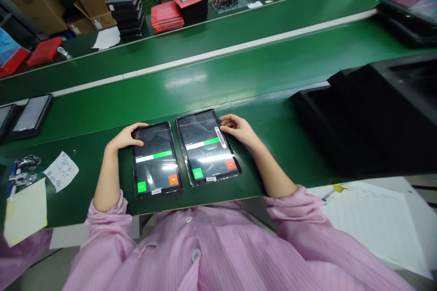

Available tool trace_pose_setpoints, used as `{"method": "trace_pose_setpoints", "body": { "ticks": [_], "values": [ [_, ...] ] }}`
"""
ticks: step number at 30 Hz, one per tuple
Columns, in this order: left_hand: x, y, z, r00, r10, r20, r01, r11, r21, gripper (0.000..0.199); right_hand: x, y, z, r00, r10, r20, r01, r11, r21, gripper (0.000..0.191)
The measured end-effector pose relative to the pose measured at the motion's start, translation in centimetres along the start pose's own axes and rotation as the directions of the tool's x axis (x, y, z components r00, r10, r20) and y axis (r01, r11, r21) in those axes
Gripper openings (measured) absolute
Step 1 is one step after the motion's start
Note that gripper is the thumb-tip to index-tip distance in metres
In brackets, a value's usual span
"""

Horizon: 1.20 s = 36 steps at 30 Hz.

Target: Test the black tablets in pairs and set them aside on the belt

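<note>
Readable writing: "Fail" on the orange button [174,180] of the left tablet [157,160] and on the orange button of the right tablet [207,148]; all other on-screen text and the handwriting on the note [61,171] are too small to read; no brand is legible.
Screens: both lit, each showing a small caption over a white-and-green horizontal bar, a green button at lower left and the orange button at lower right; green button wording cannot be read.
Right tablet marking: a pink vertical slider [220,136] runs along the right of the screen.
Unit condition: black frames, glossy glass with reflections; a small white label [156,192] sits at the near edge of the left tablet.
Location: both tablets lie flat side by side, just apart, on the green desk [246,191], slightly angled to each other.
Left hand [125,137]: open, fingers lightly curved, touching the left tablet's outer edge; not gripping.
Right hand [237,129]: open, fingertips resting at the right tablet's right edge, beside the slider; not gripping.
Desk, left: metal parts [25,168], a blue pen [12,173], a pale yellow pad [25,211] and two further tablets [32,116].
Desk, right: large black trays [362,113].
Far belt: red trays [167,17], stacked black trays [128,13] and a clear tray of small parts [228,2].
Operator garment: pink striped smock [194,254].
</note>
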<state>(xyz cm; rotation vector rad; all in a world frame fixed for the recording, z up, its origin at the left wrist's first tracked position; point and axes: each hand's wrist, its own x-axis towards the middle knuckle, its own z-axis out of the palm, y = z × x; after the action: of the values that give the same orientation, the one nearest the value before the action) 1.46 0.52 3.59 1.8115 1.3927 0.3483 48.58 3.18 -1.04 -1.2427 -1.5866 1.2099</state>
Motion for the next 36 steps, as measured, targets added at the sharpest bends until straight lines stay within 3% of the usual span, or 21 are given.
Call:
{"method": "trace_pose_setpoints", "body": {
  "ticks": [3,6,9,14,18,21,23,25,27,29,32,36],
  "values": [
    [-1.1,-0.8,1.5,0.982,0.033,-0.188,-0.055,0.992,-0.114,0.099,-1.4,-1.5,0.5,0.982,-0.154,-0.107,0.132,0.973,-0.187,0.034],
    [-3.3,-1.7,3.1,0.943,0.008,-0.333,-0.064,0.985,-0.159,0.110,-4.2,-3.6,1.7,0.954,-0.291,-0.067,0.256,0.912,-0.321,0.023],
    [-6.9,-2.0,5.2,0.941,-0.013,-0.337,-0.036,0.990,-0.138,0.117,-7.8,-5.1,3.2,0.920,-0.378,0.103,0.386,0.830,-0.403,0.023],
    [-13.2,-1.3,9.7,0.951,0.053,-0.303,-0.074,0.996,-0.056,0.119,-12.2,-5.0,5.2,0.815,-0.467,0.344,0.577,0.600,-0.554,0.030],
    [-15.0,-0.9,11.0,0.942,-0.034,-0.335,0.044,0.999,0.023,0.120,-13.2,-4.9,5.9,0.736,-0.479,0.478,0.676,0.485,-0.554,0.038],
    [-13.9,0.4,9.7,0.938,-0.030,-0.347,0.037,0.999,0.013,0.116,-12.1,-5.2,5.0,0.720,-0.501,0.480,0.693,0.478,-0.540,0.041],
    [-11.9,2.3,8.3,0.953,-0.035,-0.300,0.073,0.990,0.117,0.100,-10.1,-5.1,3.8,0.783,-0.513,0.351,0.616,0.568,-0.545,0.045],
    [-8.9,5.0,7.0,0.975,-0.022,-0.222,0.087,0.954,0.286,0.082,-6.9,-4.5,2.8,0.879,-0.453,0.148,0.459,0.720,-0.520,0.046],
    [-5.3,7.5,6.1,0.988,0.035,-0.149,0.030,0.909,0.416,0.075,-3.4,-3.4,2.3,0.952,-0.302,-0.045,0.258,0.873,-0.414,0.047],
    [-1.6,9.4,5.8,0.992,0.098,-0.073,-0.054,0.886,0.461,0.064,-0.4,-2.1,2.2,0.980,-0.112,-0.165,0.074,0.973,-0.219,0.051],
    [2.3,10.6,5.9,0.989,0.144,0.030,-0.140,0.859,0.492,0.046,1.7,-0.7,2.3,0.979,0.083,-0.187,-0.074,0.996,0.053,0.053],
    [3.7,10.5,6.5,0.983,0.185,-0.001,-0.152,0.808,0.569,0.048,1.0,-1.0,2.2,0.983,0.118,-0.138,-0.107,0.991,0.083,0.048]
  ]
}}
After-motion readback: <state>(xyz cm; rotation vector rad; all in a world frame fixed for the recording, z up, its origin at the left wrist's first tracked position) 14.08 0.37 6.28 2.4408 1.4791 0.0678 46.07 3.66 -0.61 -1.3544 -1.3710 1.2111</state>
